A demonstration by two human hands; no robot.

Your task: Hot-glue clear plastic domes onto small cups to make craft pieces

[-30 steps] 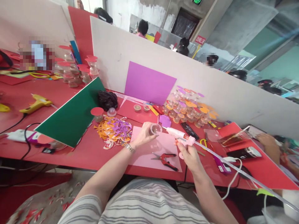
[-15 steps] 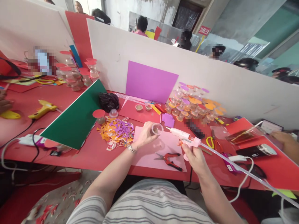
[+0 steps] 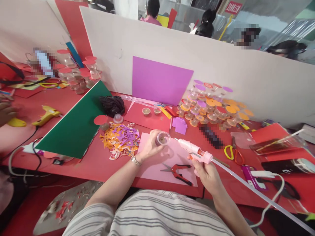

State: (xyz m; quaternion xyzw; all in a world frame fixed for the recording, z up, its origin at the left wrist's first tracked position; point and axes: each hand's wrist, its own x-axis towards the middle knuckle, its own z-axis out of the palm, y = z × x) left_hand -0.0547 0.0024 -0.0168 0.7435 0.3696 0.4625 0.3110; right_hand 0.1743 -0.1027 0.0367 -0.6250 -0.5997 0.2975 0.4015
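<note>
Cup of clear plastic sits pinched in the left hand above a pink sheet; thin-walled, it looks light and easily dented, best held near the rim; the right hand grips a pink glue gun, its long glue stick trailing rightward; red-handled shears lie nearby, handles spread.

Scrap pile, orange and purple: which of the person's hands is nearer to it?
Left. The left hand, holding a clear cup, is just right of the scrap pile; the right hand, on the glue gun, is farther right, past the shears.
</note>
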